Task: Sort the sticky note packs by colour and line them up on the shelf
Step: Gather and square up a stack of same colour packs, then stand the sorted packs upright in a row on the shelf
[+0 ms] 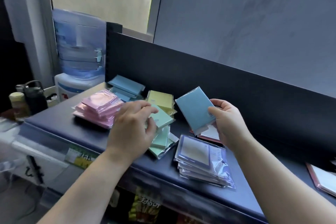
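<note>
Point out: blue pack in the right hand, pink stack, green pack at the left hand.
blue pack [193, 109]: head view, middle of its blue face.
pink stack [99, 110]: head view, wrapper of the top pack.
green pack [163, 117]: head view, uncovered right half of its face.

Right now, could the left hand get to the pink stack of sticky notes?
Probably yes. The pink stack lies just left of the left hand with nothing between them; the right hand, gripping a blue pack, is well clear of it.
</note>
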Available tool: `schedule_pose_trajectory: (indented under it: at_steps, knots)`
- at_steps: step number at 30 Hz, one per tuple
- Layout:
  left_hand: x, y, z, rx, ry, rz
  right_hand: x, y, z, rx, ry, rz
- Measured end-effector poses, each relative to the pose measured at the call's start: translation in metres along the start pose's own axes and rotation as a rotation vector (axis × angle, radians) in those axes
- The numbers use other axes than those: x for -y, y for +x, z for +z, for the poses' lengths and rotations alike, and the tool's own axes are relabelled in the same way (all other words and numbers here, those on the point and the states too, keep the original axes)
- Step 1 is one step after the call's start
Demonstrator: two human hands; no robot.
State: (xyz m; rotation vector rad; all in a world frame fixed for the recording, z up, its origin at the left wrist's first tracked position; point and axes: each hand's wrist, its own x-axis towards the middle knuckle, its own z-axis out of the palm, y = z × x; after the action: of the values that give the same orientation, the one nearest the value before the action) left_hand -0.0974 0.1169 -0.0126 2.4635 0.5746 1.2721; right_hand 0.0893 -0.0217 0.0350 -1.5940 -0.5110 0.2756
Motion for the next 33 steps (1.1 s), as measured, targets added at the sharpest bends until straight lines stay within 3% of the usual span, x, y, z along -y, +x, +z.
schedule_pose_trajectory:
  at_steps: [4,11,20,22,25,27,29,33]
  knots:
    - [0.034,0.010,-0.008,0.109,0.140,-0.085,0.017,0.024,0.041,0.056,-0.003,-0.004]
    - [0.046,0.002,-0.006,0.271,0.141,0.004,0.030,0.064,0.131,0.235,-0.069,0.013]
    - [0.052,0.003,0.007,0.257,0.083,-0.028,0.028,0.106,0.213,0.381,-0.204,0.032]
    - [0.053,0.002,0.008,0.235,0.072,-0.034,0.022,0.114,0.219,0.413,-0.353,-0.047]
    - [0.052,0.001,0.009,0.208,0.068,-0.039,0.017,0.121,0.221,0.453,-0.945,-0.338]
    - [0.052,0.001,0.009,0.208,0.058,-0.041,0.016,0.121,0.221,0.503,-1.177,-0.422]
    - [0.052,0.001,0.008,0.208,0.052,-0.041,0.017,0.118,0.218,0.526,-1.225,-0.426]
    - [0.051,0.002,0.004,0.206,0.052,-0.040,0.019,0.102,0.199,0.473,-1.079,-0.472]
